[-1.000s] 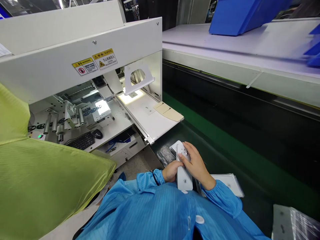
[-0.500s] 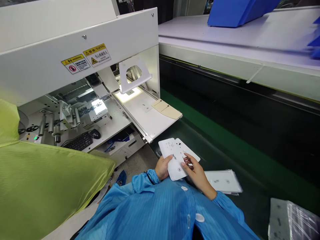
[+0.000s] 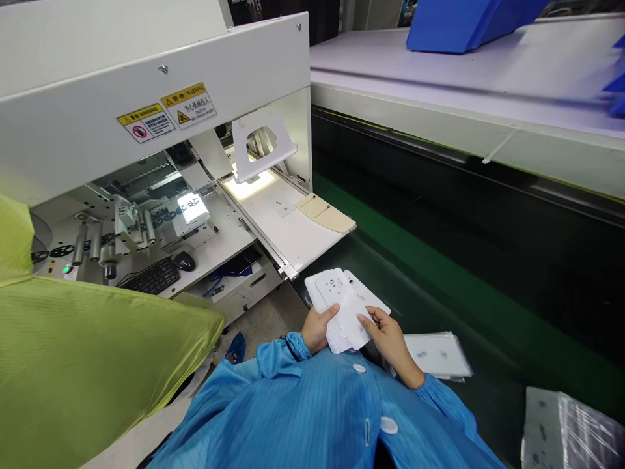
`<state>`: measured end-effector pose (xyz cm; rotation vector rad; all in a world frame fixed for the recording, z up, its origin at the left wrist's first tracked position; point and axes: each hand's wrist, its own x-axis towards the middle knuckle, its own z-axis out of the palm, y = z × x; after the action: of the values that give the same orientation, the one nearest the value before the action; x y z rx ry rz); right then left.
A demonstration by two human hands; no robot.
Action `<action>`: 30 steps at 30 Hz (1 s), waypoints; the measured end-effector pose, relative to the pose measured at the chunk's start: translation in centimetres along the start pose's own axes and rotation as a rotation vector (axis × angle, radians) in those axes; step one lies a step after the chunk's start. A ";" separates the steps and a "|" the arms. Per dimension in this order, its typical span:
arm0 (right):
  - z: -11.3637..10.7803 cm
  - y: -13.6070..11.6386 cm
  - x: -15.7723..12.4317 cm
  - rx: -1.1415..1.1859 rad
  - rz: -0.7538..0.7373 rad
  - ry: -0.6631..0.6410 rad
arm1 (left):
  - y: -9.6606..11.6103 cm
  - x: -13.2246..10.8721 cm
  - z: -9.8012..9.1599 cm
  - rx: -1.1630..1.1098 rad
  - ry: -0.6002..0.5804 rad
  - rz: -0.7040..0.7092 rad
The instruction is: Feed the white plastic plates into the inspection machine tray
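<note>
In front of my body I hold several thin white sheets (image 3: 352, 306) with rounded corners and small grey marks or holes; they overlap and are fanned apart. My left hand (image 3: 317, 327) grips their left edge, thumb on top. My right hand (image 3: 388, 337) pinches the right side of the sheets between thumb and fingers. A stack of similar white sheets (image 3: 434, 355) lies beside my right wrist on the dark green belt (image 3: 405, 286). How many sheets each hand holds I cannot tell.
Ahead on the left stands a white machine (image 3: 263, 58) with a protruding white platform (image 3: 303, 244) and a beige plate (image 3: 326, 213) on it. A co-worker's yellow-green sleeve (image 3: 97, 352) fills the left. A plastic-wrapped packet (image 3: 571, 430) lies lower right; a blue bin (image 3: 454, 26) stands above.
The sheets in my hands have shifted: an upper sheet now lies offset over the others, showing a cluster of round marks. My right fingers have moved slightly along the sheets' right side.
</note>
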<state>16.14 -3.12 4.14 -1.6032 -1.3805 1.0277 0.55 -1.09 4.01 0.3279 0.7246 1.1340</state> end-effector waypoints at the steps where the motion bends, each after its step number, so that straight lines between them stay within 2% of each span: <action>1: -0.1 0.2 0.1 0.010 -0.002 0.013 | 0.0 0.0 0.0 -0.001 0.008 -0.003; 5: -0.4 0.5 0.3 -0.061 -0.027 0.108 | -0.3 0.2 -0.3 -0.025 0.036 -0.025; 8: -0.5 0.3 0.0 -0.244 -0.139 0.154 | -0.4 0.3 -0.5 -0.031 0.055 -0.024; 11: -0.5 0.0 -0.4 -0.399 -0.314 0.121 | -0.5 0.4 -0.6 -0.032 0.066 -0.010; 14: -0.3 -0.1 -0.9 -0.495 -0.400 0.037 | -0.4 0.4 -0.7 -0.062 0.072 -0.005; 23: -0.2 -0.1 -1.2 -0.593 -0.387 -0.089 | -0.3 0.5 -1.0 -0.078 0.055 -0.033; 30: 0.1 0.0 -1.0 -0.571 -0.373 -0.087 | 0.0 0.4 -1.1 -0.075 0.026 -0.045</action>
<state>15.96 -4.14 4.23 -1.6007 -2.0687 0.5061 -0.07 -0.82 3.05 0.2332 0.7072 1.1218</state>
